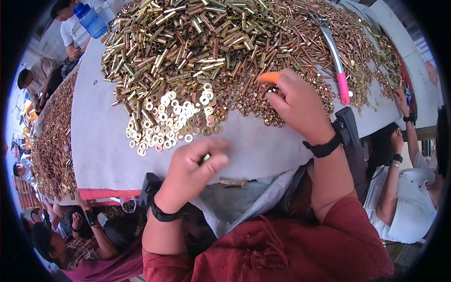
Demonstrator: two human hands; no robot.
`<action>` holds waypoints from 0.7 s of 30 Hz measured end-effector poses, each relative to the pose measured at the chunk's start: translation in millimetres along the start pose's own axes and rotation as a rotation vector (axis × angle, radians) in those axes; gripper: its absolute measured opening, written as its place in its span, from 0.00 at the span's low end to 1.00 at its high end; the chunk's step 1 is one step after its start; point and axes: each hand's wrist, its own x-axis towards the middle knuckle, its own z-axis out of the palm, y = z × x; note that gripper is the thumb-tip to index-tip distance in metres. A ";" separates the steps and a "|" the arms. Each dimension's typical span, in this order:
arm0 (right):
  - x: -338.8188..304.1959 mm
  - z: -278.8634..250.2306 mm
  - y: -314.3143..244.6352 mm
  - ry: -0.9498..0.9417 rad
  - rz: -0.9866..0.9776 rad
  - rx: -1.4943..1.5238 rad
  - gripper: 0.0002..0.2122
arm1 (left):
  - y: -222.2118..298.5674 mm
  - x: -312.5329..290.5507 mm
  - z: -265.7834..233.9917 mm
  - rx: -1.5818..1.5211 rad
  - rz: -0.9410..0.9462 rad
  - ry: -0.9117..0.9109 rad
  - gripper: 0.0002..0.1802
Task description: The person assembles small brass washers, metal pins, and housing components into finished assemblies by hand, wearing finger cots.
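My left hand is over the near edge of the table, below a heap of brass-coloured washers. Its fingers are curled toward the thumb and blurred, and a small shiny bit shows between them, too little of it to name. My right hand reaches over a pile of small hex nuts. An orange finger cot covers its index finger, which stands apart from the thumb with nothing visible between them. One gold-coloured metal sleeve piece lies at the table's edge in front of me.
Behind the washers rises a big mound of metal sleeves, with bolts to its right. A pink-handled tool rests on the right side. A whitish sheet hangs at my lap. People work on both sides; a blue jug stands far left.
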 end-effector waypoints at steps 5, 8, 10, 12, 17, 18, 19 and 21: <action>4.7 30.1 17.4 0.121 -0.127 -0.070 0.07 | 2.9 7.3 -4.1 -1.083 -0.106 0.389 0.32; 7.6 32.5 14.1 0.133 -0.130 -0.109 0.07 | 3.0 9.6 -2.8 -1.077 -0.124 0.396 0.42; 8.6 32.4 13.0 0.268 -0.078 0.101 0.07 | 1.7 10.3 -2.2 -1.022 -0.146 0.423 0.42; 8.4 31.1 4.4 0.259 -0.072 0.167 0.08 | 6.6 11.3 -2.3 -0.995 -0.149 0.437 0.41; -3.2 33.1 -37.4 -0.097 0.214 1.208 0.13 | 1.3 13.7 -0.2 -0.887 -0.126 0.426 0.38; -6.4 34.1 -45.5 -0.166 0.210 1.297 0.13 | 0.7 14.1 0.2 -0.887 -0.129 0.428 0.38; -9.9 37.3 -50.7 -0.169 0.211 1.299 0.13 | -0.1 14.6 -0.2 -0.874 -0.134 0.447 0.36; -15.2 42.8 -58.7 -0.270 0.149 1.426 0.13 | -0.4 14.6 -3.2 -0.860 -0.135 0.467 0.34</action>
